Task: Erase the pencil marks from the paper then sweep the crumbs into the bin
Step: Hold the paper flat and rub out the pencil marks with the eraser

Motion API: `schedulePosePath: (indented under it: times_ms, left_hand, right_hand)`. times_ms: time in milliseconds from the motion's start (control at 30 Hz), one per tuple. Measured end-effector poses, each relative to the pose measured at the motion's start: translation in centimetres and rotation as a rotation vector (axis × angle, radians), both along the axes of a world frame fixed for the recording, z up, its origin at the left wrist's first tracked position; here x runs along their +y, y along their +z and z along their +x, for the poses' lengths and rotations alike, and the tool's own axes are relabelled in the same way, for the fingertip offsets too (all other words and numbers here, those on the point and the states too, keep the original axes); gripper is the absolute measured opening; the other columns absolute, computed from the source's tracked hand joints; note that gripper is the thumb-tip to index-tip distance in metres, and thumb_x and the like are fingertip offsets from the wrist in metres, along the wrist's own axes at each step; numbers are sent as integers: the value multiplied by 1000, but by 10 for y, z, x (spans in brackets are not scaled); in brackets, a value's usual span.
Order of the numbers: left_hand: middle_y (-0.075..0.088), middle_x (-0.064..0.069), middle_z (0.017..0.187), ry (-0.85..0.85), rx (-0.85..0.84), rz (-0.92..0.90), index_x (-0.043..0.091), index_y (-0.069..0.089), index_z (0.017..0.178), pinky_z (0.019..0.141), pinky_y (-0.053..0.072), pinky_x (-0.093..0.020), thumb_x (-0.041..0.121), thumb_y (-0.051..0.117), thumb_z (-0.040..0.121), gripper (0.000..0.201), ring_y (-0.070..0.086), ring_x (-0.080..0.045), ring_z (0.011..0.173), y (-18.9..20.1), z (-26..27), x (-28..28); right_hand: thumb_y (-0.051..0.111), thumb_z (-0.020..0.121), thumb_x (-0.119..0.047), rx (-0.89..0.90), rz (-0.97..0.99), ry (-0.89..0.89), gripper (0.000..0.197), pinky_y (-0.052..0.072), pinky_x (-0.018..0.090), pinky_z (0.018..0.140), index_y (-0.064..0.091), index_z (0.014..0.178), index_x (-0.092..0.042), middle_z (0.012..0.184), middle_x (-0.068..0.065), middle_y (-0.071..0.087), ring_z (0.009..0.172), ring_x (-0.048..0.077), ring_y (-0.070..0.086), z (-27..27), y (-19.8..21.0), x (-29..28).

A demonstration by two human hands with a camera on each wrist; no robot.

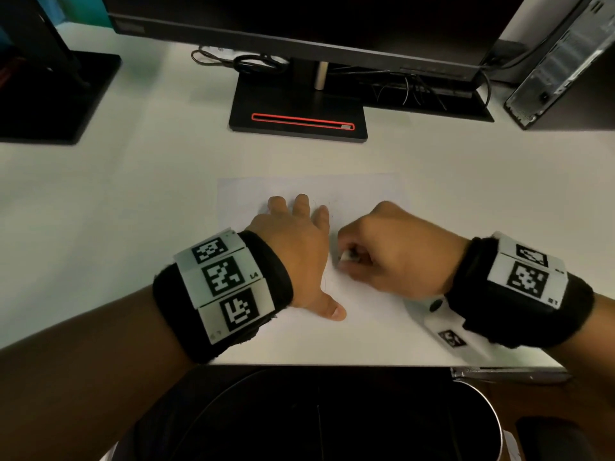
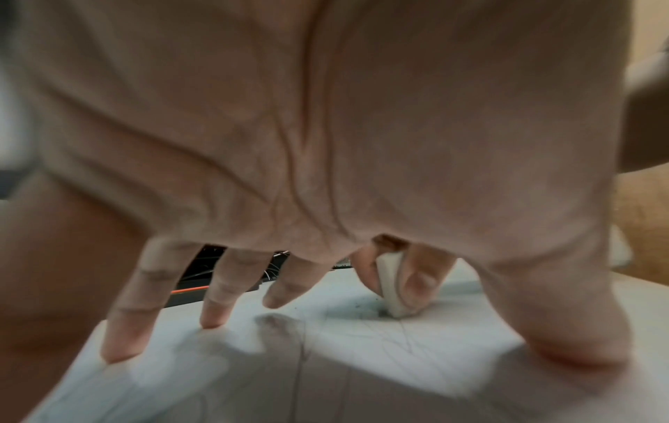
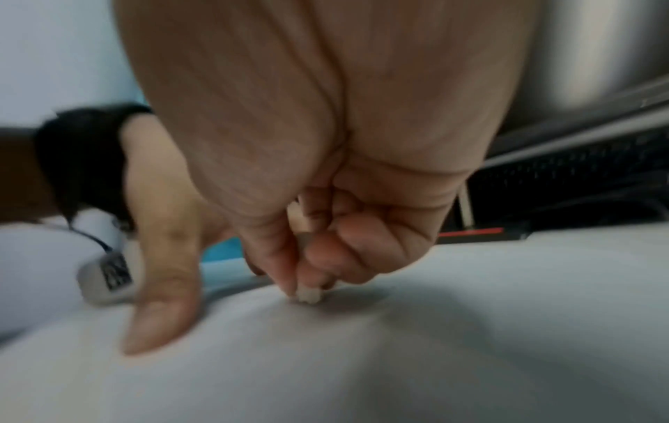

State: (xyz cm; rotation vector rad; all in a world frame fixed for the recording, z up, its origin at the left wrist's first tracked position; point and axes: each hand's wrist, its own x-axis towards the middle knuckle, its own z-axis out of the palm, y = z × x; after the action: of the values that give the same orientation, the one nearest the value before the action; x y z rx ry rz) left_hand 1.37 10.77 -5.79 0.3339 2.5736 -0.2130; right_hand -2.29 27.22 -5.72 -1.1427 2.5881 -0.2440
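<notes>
A white sheet of paper (image 1: 366, 194) lies on the desk in front of me, with faint pencil lines (image 2: 391, 332) on it. My left hand (image 1: 299, 241) lies flat on the sheet, fingers spread, pressing it down. My right hand (image 1: 376, 257) pinches a small white eraser (image 2: 393, 283) between thumb and fingers, its tip touching the paper beside the left hand. Dark eraser crumbs (image 2: 358, 306) lie by the eraser's tip. In the right wrist view the eraser (image 3: 308, 294) shows below the curled fingers.
A round black-lined bin (image 1: 332, 424) stands below the desk's front edge. A monitor stand (image 1: 299, 118) sits behind the paper, another stand (image 1: 50, 94) at far left, a computer case (image 1: 559, 61) at far right. Cables (image 1: 239, 61) lie at the back.
</notes>
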Motion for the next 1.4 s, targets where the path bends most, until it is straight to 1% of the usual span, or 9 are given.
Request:
schedulePosePath:
  times_ms: [133, 333, 500, 700, 867, 1000, 1133, 1300, 1400]
  left_hand:
    - [5, -14, 164, -5, -9, -31, 4, 9, 157, 95, 45, -42, 93, 52, 65, 135, 20, -39, 142, 1, 2, 0]
    - [3, -12, 164, -15, -25, -36, 5, 20, 155, 91, 46, -41, 92, 52, 66, 128, 18, -38, 143, 3, 3, -1]
    - [2, -13, 165, -16, -8, -37, 3, 11, 157, 94, 46, -42, 92, 52, 66, 134, 18, -39, 144, 3, 3, 0]
    - [9, -15, 163, -27, 1, -36, 3, 21, 154, 93, 45, -42, 93, 50, 66, 130, 21, -40, 141, 2, 2, -1]
    - [7, -14, 163, -28, 0, -33, 4, 16, 156, 93, 45, -42, 93, 50, 66, 131, 18, -40, 143, 2, 2, -2]
    - [7, -12, 163, -29, 15, -31, 2, 15, 156, 87, 47, -42, 94, 49, 64, 134, 21, -40, 141, 0, 2, -2]
    - [5, -14, 164, -9, 5, -29, 4, 9, 157, 95, 45, -43, 93, 52, 65, 135, 17, -40, 144, 1, 4, -2]
    - [16, -18, 159, -23, 10, -76, 2, 16, 155, 95, 42, -43, 94, 47, 66, 132, 24, -43, 139, 6, 4, 0]
    - [12, -19, 161, -32, -2, -86, 2, 13, 156, 101, 39, -45, 92, 47, 68, 130, 18, -43, 143, 7, 5, 0]
  right_hand:
    - [61, 88, -26, 72, -10, -134, 27, 36, 31, 56, 55, 67, -11, 55, 1, 49, 54, 18, 42, -21, -1, 3]
    - [62, 89, -28, 24, -12, -60, 26, 40, 29, 59, 58, 68, -13, 57, -2, 52, 54, 12, 45, -17, -2, -5]
    - [60, 89, -28, 69, 4, -49, 27, 38, 31, 59, 56, 67, -13, 57, -1, 52, 55, 13, 45, -22, -3, -6]
    - [63, 88, -28, 89, -9, -136, 31, 36, 30, 56, 52, 64, -12, 54, -1, 47, 52, 11, 41, -40, 0, -2]
    - [63, 88, -31, 12, 14, -27, 26, 42, 30, 59, 59, 69, -15, 57, -1, 54, 55, 13, 48, -21, -2, -8]
    - [63, 90, -29, 101, 14, -157, 32, 36, 30, 59, 53, 65, -12, 58, 2, 51, 56, 15, 43, -50, 0, 1]
    - [61, 89, -28, 57, 12, -56, 30, 40, 32, 56, 53, 65, -12, 56, 2, 51, 53, 12, 41, -32, -5, -9]
    - [63, 88, -28, 96, 1, -207, 33, 35, 29, 62, 48, 60, -20, 56, -5, 46, 57, 5, 38, -62, -1, -1]
    - [61, 89, -29, 67, 5, -98, 33, 34, 29, 57, 47, 61, -19, 56, -4, 47, 55, 6, 39, -44, -5, -9]
